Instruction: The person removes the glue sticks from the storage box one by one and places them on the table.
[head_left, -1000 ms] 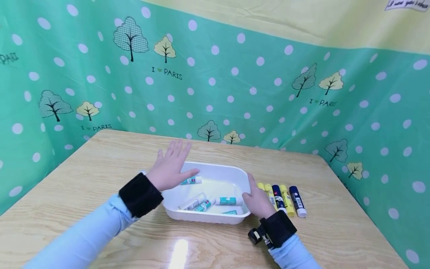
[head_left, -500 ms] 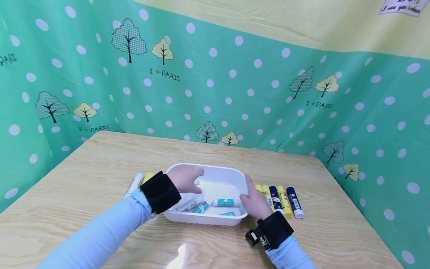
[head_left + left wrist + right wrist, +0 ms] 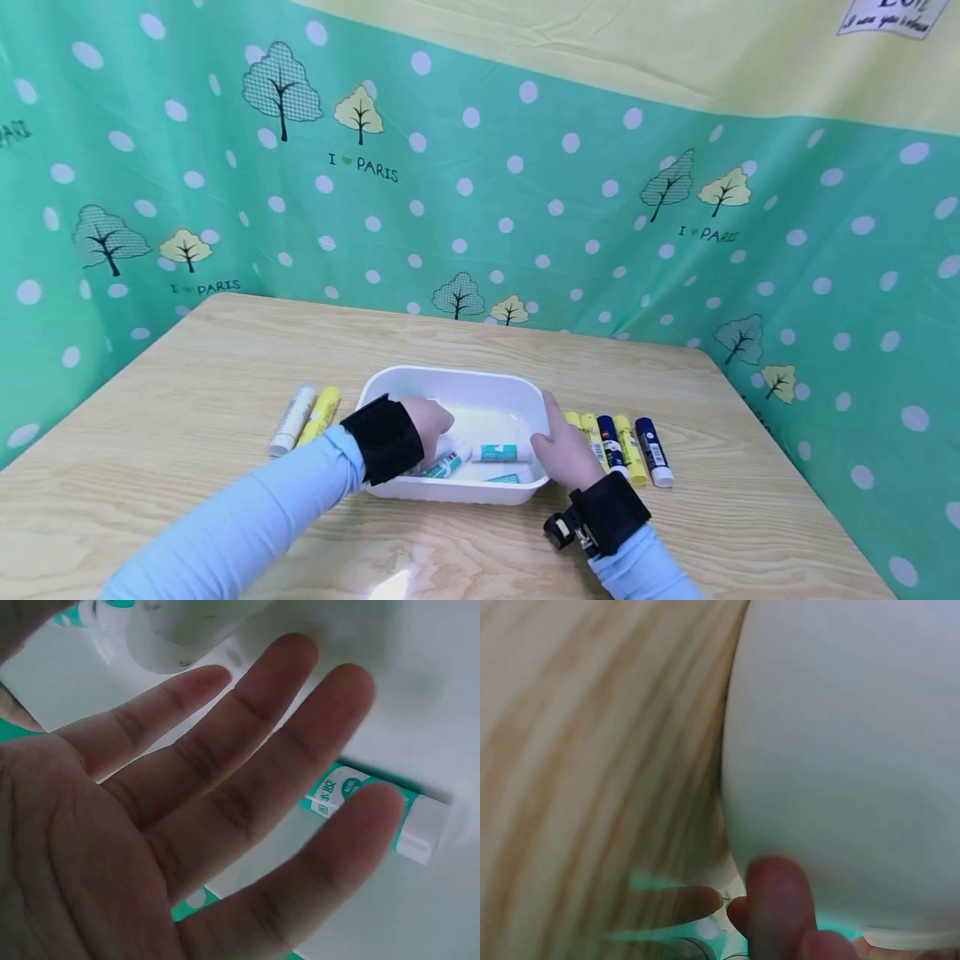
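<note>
A white plastic tray (image 3: pixel 450 377) sits mid-table with several teal-labelled glue sticks (image 3: pixel 498 452) inside. My left hand (image 3: pixel 433 421) reaches down into the tray's left half. In the left wrist view its fingers (image 3: pixel 300 750) are straight and spread just above a teal glue stick (image 3: pixel 390 810), holding nothing. My right hand (image 3: pixel 561 450) holds the tray's right end, thumb on the rim. In the right wrist view its fingertips (image 3: pixel 776 900) press against the tray's outer wall (image 3: pixel 840 735).
Several yellow and dark-blue glue sticks (image 3: pixel 622 437) lie in a row right of the tray. A white stick (image 3: pixel 291 408) and a yellow stick (image 3: pixel 320 414) lie to its left. A green dotted cloth (image 3: pixel 480 208) walls the wooden table (image 3: pixel 225 350) at back and sides.
My left hand came from above the tray's left rim down into the tray, uncovering the two sticks at the left. The right hand stayed on the tray's end.
</note>
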The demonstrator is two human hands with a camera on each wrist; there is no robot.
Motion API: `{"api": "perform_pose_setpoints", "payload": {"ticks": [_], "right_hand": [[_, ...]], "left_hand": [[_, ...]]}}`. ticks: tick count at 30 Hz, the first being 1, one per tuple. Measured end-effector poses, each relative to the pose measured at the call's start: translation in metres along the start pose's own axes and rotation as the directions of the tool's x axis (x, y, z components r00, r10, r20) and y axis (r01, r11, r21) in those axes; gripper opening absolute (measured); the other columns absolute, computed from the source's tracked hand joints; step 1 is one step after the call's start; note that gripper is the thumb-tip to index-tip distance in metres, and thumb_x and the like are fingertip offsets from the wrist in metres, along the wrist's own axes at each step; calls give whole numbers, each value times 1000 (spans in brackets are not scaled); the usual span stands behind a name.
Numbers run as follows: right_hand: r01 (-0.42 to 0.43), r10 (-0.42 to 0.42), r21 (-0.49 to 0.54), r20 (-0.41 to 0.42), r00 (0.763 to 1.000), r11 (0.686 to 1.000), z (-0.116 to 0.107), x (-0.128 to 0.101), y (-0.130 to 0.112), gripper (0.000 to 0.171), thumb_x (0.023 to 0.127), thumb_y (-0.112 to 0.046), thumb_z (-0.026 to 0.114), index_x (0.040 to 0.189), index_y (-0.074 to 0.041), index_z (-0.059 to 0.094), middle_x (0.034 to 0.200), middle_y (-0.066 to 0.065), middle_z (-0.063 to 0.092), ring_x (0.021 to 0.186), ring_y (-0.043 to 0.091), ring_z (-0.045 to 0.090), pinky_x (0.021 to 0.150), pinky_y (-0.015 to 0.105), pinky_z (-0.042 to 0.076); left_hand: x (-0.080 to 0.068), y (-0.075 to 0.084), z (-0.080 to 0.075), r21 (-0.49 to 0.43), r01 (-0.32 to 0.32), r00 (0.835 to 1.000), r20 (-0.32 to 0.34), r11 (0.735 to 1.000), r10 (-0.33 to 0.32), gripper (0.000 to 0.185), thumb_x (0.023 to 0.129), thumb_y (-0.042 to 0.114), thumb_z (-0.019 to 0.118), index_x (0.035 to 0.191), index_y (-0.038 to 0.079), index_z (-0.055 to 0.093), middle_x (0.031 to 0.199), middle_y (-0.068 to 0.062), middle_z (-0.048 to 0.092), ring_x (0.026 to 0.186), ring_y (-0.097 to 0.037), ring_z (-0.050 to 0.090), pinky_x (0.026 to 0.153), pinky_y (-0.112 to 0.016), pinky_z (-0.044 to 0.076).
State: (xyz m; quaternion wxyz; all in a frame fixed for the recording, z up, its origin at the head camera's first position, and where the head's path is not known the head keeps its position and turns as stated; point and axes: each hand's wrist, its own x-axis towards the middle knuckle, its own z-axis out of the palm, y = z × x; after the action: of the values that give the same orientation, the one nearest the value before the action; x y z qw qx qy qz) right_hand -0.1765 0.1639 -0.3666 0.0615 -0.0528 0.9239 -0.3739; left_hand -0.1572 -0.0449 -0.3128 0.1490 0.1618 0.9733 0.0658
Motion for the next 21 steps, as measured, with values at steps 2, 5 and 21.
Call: {"api": "perform_pose_setpoints", "payload": {"ticks": [2,5,21], "right_hand": [[4,-4,-5,-2,1000,1000,0,0,-1,65,85,-12,39,139,-17,5,122,26,43,45,17,44,41,26,39],[-8,8,-13,2,1000,1000,1,0,-1,64,85,-12,39,139,-19,4,122,25,43,45,17,45,41,25,39],[-21,21,-11,5,1000,1000,2,2,1,65,86,-13,38,139,-19,2,122,24,44,45,18,46,43,26,39]], "left_hand": [[-3,0,0,43,10,1000,8,999,-10,20,64,1,62,66,13,48,62,1,44,58,-15,40,53,-25,29],[-5,-2,0,44,23,1000,12,999,-24,20,63,1,62,67,14,47,63,1,45,59,-16,41,54,-26,29],[-4,-4,7,102,-21,997,-73,995,29,41,76,2,51,115,15,52,105,-3,60,85,-13,51,88,-35,39]]}}
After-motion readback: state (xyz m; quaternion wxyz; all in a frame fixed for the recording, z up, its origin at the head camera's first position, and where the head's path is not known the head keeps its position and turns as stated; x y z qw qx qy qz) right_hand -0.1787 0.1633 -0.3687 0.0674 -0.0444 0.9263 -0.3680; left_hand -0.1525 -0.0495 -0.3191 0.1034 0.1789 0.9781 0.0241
